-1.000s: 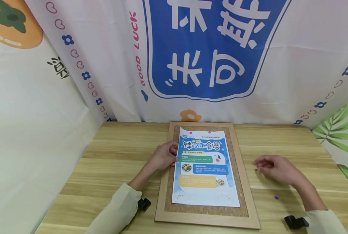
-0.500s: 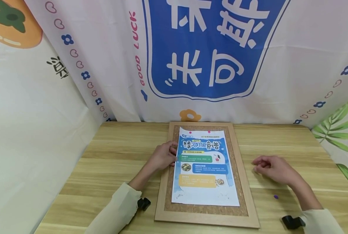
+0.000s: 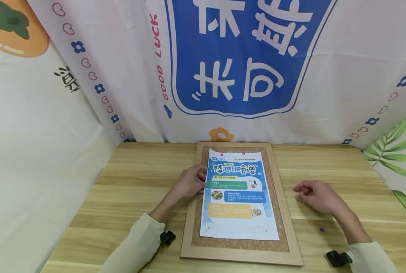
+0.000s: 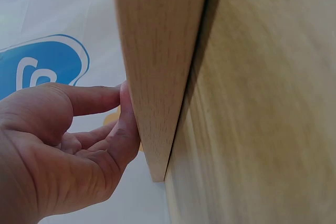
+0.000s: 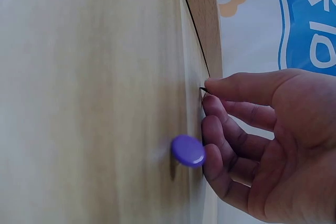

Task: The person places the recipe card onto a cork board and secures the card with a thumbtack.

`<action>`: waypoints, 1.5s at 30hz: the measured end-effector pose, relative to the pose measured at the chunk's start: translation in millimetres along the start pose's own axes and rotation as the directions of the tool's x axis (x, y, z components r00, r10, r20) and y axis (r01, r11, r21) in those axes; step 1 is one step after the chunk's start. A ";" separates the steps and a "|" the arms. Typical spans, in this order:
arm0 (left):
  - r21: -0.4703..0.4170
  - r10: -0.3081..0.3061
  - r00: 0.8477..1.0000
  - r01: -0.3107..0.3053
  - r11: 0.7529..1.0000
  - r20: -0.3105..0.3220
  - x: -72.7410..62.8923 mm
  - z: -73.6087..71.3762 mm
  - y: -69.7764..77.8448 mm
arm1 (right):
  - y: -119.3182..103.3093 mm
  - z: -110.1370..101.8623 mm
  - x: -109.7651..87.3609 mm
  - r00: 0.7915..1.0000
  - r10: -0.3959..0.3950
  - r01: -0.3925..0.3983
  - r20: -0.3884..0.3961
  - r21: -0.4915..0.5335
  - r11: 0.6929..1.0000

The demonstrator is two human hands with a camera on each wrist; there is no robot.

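Note:
A printed poster (image 3: 238, 227) lies on a wood-framed cork board (image 3: 286, 242), with two pink thumbtacks (image 3: 221, 154) at its top edge. My left hand (image 3: 189, 183) rests on the board's left frame, its fingertips at the poster's left edge. In the left wrist view, the thumb and a bent finger meet at the frame's side (image 4: 157, 77); what lies beyond the fingertips is hidden. Just above the table right of the board, my right hand (image 3: 317, 195) pinches a thumbtack between thumb and index finger; only its dark tip (image 5: 203, 89) shows in the right wrist view.
A purple thumbtack (image 5: 188, 150) lies on the table (image 3: 138, 182) near my right hand. A white printed cloth (image 3: 131, 76) with a blue emblem hangs behind the table, and a white cloth wall (image 3: 35, 151) stands on the left.
My right hand shifts slightly left toward the board, and its wrist comes in a little. The left hand, poster and board keep their places.

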State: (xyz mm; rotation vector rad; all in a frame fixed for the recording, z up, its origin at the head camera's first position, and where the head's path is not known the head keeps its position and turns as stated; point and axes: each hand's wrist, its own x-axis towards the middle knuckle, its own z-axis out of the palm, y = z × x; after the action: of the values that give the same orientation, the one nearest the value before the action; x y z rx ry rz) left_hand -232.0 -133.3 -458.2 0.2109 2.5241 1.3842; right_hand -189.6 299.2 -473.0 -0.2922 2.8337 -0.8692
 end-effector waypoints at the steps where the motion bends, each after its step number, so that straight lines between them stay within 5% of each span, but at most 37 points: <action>1: -0.001 0.000 1.000 0.000 1.000 0.000 0.0 0.0 0.0 | -0.2 -0.6 -0.3 1.000 -0.004 0.004 0.001 -0.002 1.000; 20: -0.011 0.018 1.000 -0.018 1.000 0.000 1.6 0.5 -0.7 | -0.9 -8.4 -4.2 1.000 -0.006 0.007 0.011 -0.040 0.999; 30: -0.002 0.011 1.000 -0.011 1.000 -0.002 0.7 1.3 -0.3 | -1.9 -4.0 -4.4 0.997 -0.077 0.078 0.027 -0.021 0.997; 45: -0.002 0.019 1.000 -0.019 1.000 -0.008 0.1 0.3 -1.4 | -30.3 6.1 -2.4 0.992 -0.124 0.121 0.037 0.068 0.990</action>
State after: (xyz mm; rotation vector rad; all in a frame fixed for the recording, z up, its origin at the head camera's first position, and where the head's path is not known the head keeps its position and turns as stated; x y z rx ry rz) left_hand -232.0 -133.8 -459.6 0.2294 2.5333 1.3977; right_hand -181.8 271.8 -460.6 -0.4743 2.7673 -0.9656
